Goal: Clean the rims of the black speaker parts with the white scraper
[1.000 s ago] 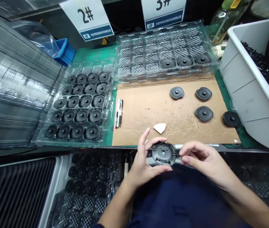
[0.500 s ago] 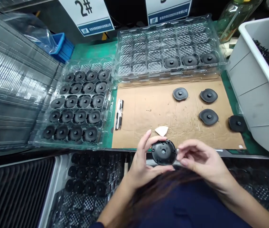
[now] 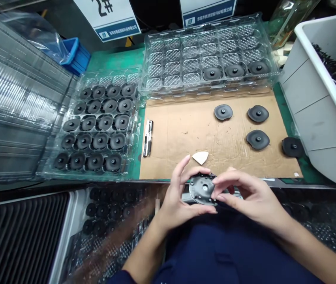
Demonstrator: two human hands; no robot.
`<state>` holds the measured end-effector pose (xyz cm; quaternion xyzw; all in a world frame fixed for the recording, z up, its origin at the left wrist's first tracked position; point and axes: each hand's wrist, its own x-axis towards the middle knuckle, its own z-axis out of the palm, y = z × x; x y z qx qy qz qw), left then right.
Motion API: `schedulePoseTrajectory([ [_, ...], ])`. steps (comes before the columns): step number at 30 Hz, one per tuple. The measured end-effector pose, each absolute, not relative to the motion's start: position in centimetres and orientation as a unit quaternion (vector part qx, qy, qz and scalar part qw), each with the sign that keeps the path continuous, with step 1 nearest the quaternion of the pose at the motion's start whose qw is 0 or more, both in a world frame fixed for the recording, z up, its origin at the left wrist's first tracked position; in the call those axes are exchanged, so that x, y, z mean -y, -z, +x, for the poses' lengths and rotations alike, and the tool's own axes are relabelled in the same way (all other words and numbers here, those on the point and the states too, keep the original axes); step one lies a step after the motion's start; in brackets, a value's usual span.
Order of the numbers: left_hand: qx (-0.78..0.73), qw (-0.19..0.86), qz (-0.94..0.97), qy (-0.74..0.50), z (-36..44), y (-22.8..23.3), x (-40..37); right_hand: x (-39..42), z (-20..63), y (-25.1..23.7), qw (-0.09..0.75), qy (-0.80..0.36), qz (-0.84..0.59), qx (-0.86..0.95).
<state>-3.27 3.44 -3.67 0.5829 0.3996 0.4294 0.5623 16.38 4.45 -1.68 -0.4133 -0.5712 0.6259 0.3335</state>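
Observation:
My left hand point(image 3: 175, 197) grips a black rounded plastic cover point(image 3: 199, 191) by its edges, thumb below and fingers above. The cover's underside, with a pale round centre and small pegs, faces up. At its right side my right hand point(image 3: 240, 193) has thumb and fingers pinched together over the cover's face; whatever lies between those fingertips is hidden. Just beyond the hands, a small white wedge-shaped piece point(image 3: 200, 157) lies on the cardboard sheet point(image 3: 173, 138). Similar black covers point(image 3: 258, 139) rest farther right on the cardboard, knob side up.
A clear tray point(image 3: 191, 79) at the back has three covers in its front row. Another clear tray point(image 3: 96, 132) on the left holds several rows. Pens point(image 3: 148, 138) lie at the cardboard's left edge. A grey bin point(image 3: 312, 98) with black bits stands right, a blue bin point(image 3: 77, 57) back left.
My right fingertips have moved left, from beside the cover's edge onto its face. The cover has tilted slightly in my left hand. The view has shifted a little.

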Motion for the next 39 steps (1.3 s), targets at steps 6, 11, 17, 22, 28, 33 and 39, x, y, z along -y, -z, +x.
schedulePoseTrajectory([
  [6,-0.38,0.711,0.455,-0.379,-3.0,3.2,-2.8,-5.1,16.7,1.1,0.273,-0.748,-0.381,0.469],
  [11,-0.371,0.76,0.397,-0.356,-2.7,3.4,-2.6,-5.1,16.7,1.0,0.256,-0.781,-0.362,0.44],
  [17,-0.373,0.748,0.412,-0.363,-2.5,3.4,-2.5,-4.3,16.7,1.6,0.286,-0.788,-0.379,0.392],
  [22,-0.382,0.722,0.428,-0.386,-2.4,3.3,-2.5,-3.3,17.2,2.6,0.362,-0.796,-0.377,0.305],
  [28,-0.401,0.698,0.44,-0.397,-2.7,3.3,-2.7,-2.4,17.8,3.6,0.372,-0.708,-0.458,0.387],
  [33,-0.42,0.689,0.42,-0.414,-3.0,3.4,-3.1,-3.0,17.5,3.6,0.331,-0.532,-0.453,0.634],
  [39,-0.513,0.688,0.378,-0.346,-2.7,4.8,-4.2,-5.9,15.5,4.6,0.35,-0.362,-0.425,0.752],
])
